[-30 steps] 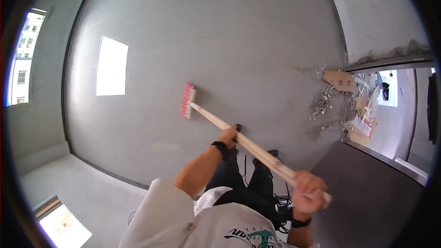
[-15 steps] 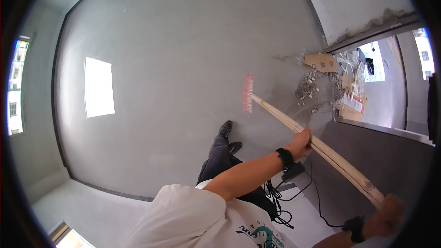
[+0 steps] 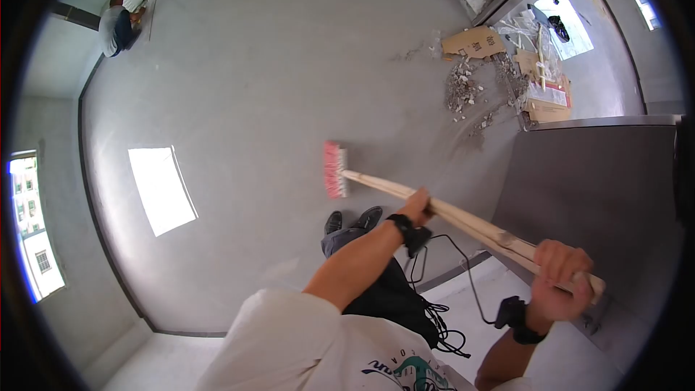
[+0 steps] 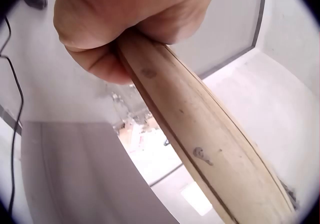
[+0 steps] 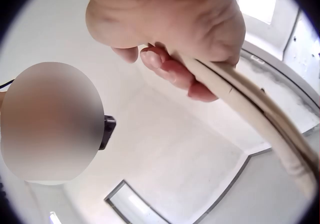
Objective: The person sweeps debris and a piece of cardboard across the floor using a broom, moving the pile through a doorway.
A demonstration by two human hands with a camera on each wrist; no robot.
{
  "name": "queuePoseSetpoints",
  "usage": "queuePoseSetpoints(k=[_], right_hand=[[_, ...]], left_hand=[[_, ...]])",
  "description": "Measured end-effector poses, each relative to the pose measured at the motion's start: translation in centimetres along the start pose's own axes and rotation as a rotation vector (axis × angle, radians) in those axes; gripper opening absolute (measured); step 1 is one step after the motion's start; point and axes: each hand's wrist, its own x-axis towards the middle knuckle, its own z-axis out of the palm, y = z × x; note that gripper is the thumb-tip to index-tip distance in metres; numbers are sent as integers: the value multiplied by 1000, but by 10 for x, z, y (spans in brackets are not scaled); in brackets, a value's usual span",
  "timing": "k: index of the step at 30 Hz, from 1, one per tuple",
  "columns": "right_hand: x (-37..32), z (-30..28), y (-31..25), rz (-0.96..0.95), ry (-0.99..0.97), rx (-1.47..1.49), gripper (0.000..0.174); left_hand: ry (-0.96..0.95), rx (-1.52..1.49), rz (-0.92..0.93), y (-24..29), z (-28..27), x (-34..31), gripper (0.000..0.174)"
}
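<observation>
Grey floor point(image 3: 253, 65): I've pulled the broom head point(image 3: 334, 169) back from the rubble point(image 3: 460, 90) toward my shoes point(image 3: 365, 217). My left hand point(image 3: 416, 206) grips the handle point(image 3: 470, 224) midway, and my right hand point(image 3: 561, 279) clenches its end.

**Grey floor, rubble by the doorway**

The floor point(image 3: 275, 65) is smooth grey concrete, edged by a dark line along the walls. A bright patch of sunlight point(image 3: 161, 190) falls across it. Near the doorway lies a heap of rubble point(image 3: 460, 87), with flattened cardboard point(image 3: 474, 42) just beside it. The pink head of a broom point(image 3: 334, 169) rests near the middle, close to a pair of black shoes point(image 3: 355, 219). A black cable point(image 3: 443, 322) coils on the paler strip.
</observation>
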Motion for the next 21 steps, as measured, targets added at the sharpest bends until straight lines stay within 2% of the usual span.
queuePoseSetpoints(k=[1, 2, 3, 5, 9, 11, 13, 14, 16, 18, 21], right_hand=[[10, 2, -13, -31, -14, -58, 29], [19, 6, -25, -59, -27, -116, 27], [28, 3, -37, -52, -32, -113, 27], [46, -7, -57, -79, 71, -191, 25], [45, -8, -86, -108, -74, -229, 23], [46, -12, -99, -210, 70, -203, 20], [44, -46, -101, -412, 142, -430, 22], [51, -48, -102, -323, 169, -355, 20], [70, -43, -87, -233, 197, -279, 18], [100, -13, -32, -77, 43, 108, 27], [142, 42, 72, -32, 58, 202, 30]], left_hand=[[-72, 32, -14, -7, 38, 1, 14], [-160, -77, -37, -19, 66, 20, 14], [-229, 10, -40, -16, 90, 16, 13], [-208, 31, -30, -3, 130, -14, 12], [-275, 56, 1, 33, 157, -52, 20], [-302, 56, 20, 45, 165, -74, 24], [-271, -9, 65, 64, 169, -93, 30], [-238, 21, 97, 77, 163, -95, 33], [-123, 46, 176, 116, 139, -102, 38], [97, 90, 314, 167, 109, -107, 40], [271, 92, 443, 265, 36, -76, 35]])
